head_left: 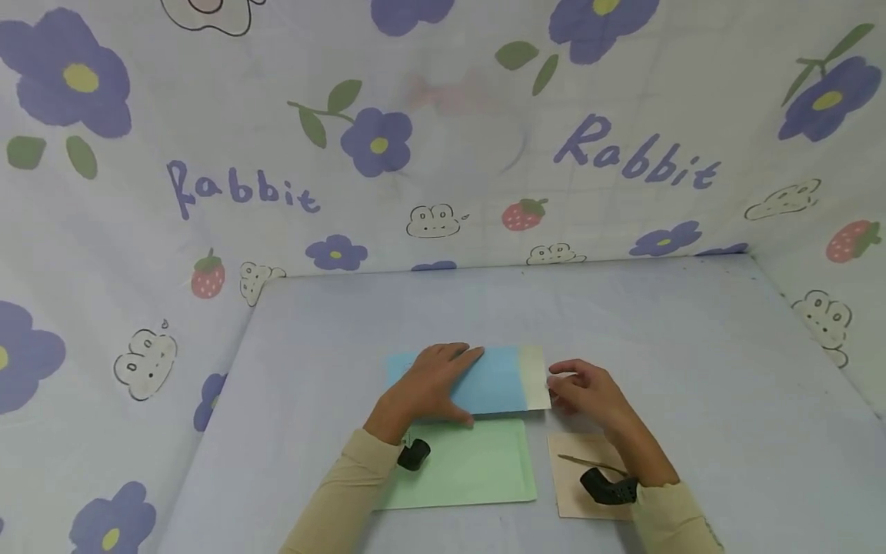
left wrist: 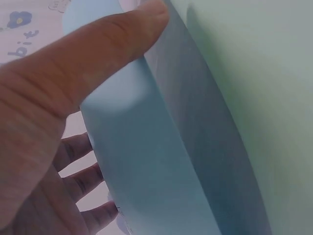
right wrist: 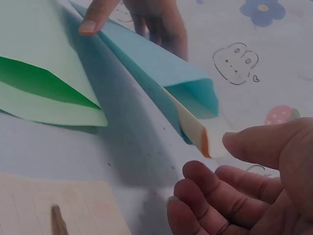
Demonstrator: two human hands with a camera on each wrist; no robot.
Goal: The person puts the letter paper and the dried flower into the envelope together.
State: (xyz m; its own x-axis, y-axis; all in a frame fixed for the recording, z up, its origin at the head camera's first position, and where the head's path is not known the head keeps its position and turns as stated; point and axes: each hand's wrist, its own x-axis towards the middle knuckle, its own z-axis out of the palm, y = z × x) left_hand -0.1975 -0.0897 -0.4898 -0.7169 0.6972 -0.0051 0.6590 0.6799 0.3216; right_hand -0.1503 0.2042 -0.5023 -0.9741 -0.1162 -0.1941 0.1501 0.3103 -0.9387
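A light blue envelope [head_left: 494, 381], its right end gaping, is held across its width by my left hand [head_left: 432, 381]. The thumb lies along the near long edge and the fingers reach over the far one, as the left wrist view shows. Out of the envelope's right end sticks a strip of cream paper [head_left: 534, 377], bent at its near edge. Beside that end is my right hand [head_left: 584, 392], thumb and fingers parted and loosely bent. Its thumb tip [right wrist: 232, 142] comes right up to the cream paper, with the fingertips just below.
In front of the blue envelope lies a green envelope [head_left: 477, 465], its right end gaping. A beige lined sheet [head_left: 571, 492] with a thin brown stick [head_left: 588, 463] on it is at the right, under my right forearm. Patterned cloth walls [head_left: 457, 161] stand around the table.
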